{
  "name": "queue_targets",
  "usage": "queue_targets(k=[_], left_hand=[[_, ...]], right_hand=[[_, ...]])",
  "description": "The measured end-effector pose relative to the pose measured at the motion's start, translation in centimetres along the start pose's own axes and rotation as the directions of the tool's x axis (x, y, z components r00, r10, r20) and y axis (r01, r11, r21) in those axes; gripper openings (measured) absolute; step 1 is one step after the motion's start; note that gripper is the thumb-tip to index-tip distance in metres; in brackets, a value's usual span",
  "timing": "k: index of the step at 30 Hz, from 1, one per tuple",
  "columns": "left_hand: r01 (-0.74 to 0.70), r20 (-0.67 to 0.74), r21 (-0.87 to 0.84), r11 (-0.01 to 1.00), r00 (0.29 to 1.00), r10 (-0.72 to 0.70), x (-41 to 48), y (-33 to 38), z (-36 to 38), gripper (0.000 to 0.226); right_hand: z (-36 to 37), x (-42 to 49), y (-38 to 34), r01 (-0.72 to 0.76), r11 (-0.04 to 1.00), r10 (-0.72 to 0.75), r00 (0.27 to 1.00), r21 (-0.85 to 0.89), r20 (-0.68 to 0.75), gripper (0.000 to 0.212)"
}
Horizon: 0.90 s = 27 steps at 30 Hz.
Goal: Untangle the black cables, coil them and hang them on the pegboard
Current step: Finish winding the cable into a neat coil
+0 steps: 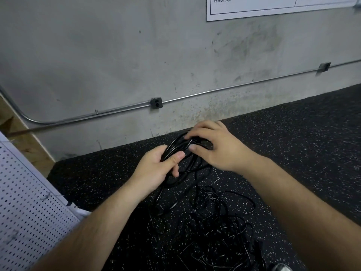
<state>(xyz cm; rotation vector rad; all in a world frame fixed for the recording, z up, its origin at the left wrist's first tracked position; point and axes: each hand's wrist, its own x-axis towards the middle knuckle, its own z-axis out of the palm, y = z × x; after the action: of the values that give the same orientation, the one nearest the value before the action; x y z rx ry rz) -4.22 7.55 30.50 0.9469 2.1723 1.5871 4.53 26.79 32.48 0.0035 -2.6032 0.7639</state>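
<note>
Head view: both bare forearms reach in from the bottom edge and meet over a dark floor. Left hand (156, 169) grips a coiled cable (174, 147), fingers curled round the bunched loops, thumb laid flat across the strands. Right hand (216, 147) holds the far side of the same coil, fingers bent over the top and the thumb tip pressing the strands from the near side; palm hidden, so how tightly it holds is hard to tell. The coil is thin, round, glossy black cord in several oval loops, held just above the floor between the two hands, with lower loops sagging beneath the left wrist. From there the cord trails down into a loose tangle (214, 218) of the same black cable, spread in messy overlapping curls on the floor between the forearms and running on toward the bottom edge. Rubber floor (293, 143) is matte black with white specks, grainy. Pegboard (25, 212) sits at lower left, a white sheet with a regular grid of small round holes, tilted in the frame, well apart from the coil. Concrete wall (117, 55) behind is grey, smooth, stained and scuffed. A thin metal conduit (214, 90) runs along it, curving up at the left, through a dark square outlet box (156, 103). White printed paper sign (273, 6) at top right, cut off.
</note>
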Motion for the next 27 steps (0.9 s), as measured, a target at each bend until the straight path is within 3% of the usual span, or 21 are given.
queue_targets(k=[4, 9, 11, 14, 16, 19, 21, 24, 27], left_hand=[[0.007, -0.002, 0.055, 0.998, 1.000, -0.007, -0.1, 0.2, 0.0, 0.024], [0.084, -0.055, 0.100, 0.991, 0.995, -0.079, -0.1, 0.2, -0.5, 0.044], [0.121, -0.049, -0.031, 0.992, 0.991, -0.122, 0.0, 0.4, -0.8, 0.047], [0.117, 0.114, -0.223, 0.968, 0.989, -0.093, 0.1, 0.2, -1.6, 0.038], [0.138, 0.243, -0.285, 0.948, 0.968, -0.068, 0.0, 0.1, -2.0, 0.026], [0.170, 0.286, -0.148, 0.974, 0.950, -0.123, -0.2, 0.5, -1.8, 0.027], [0.142, 0.219, -0.014, 0.990, 0.966, -0.136, -0.4, 0.5, -1.3, 0.021], [0.010, 0.190, 0.121, 0.993, 0.981, -0.033, -0.4, 0.1, -1.0, 0.019], [-0.044, 0.271, 0.106, 0.993, 0.962, 0.013, -0.4, 0.1, -1.2, 0.017]], right_hand=[[-0.4, 0.2, 0.0, 0.005, 1.000, -0.005, 1.000, 0.020, 0.006, 0.017], [-2.4, 0.0, 0.0, -0.102, 0.968, 0.123, 0.990, 0.230, -0.076, 0.015], [-3.0, -0.3, 0.2, -0.145, 0.941, 0.194, 0.971, 0.305, -0.137, 0.013], [-3.6, -0.7, 0.4, -0.214, 0.910, 0.301, 0.930, 0.356, -0.209, 0.012], [-3.5, -0.9, 0.4, -0.234, 0.919, 0.316, 0.917, 0.316, -0.241, 0.012], [-3.0, -0.8, 0.2, -0.248, 0.960, 0.273, 0.933, 0.131, -0.235, 0.016], [-2.7, -0.7, 0.1, -0.265, 0.964, 0.264, 0.955, 0.014, -0.135, 0.033], [-2.4, -0.6, -0.3, -0.262, 0.965, 0.262, 0.957, -0.016, 0.123, 0.072], [-1.2, -0.7, -0.7, -0.090, 0.975, 0.127, 0.977, -0.204, 0.172, 0.080]])
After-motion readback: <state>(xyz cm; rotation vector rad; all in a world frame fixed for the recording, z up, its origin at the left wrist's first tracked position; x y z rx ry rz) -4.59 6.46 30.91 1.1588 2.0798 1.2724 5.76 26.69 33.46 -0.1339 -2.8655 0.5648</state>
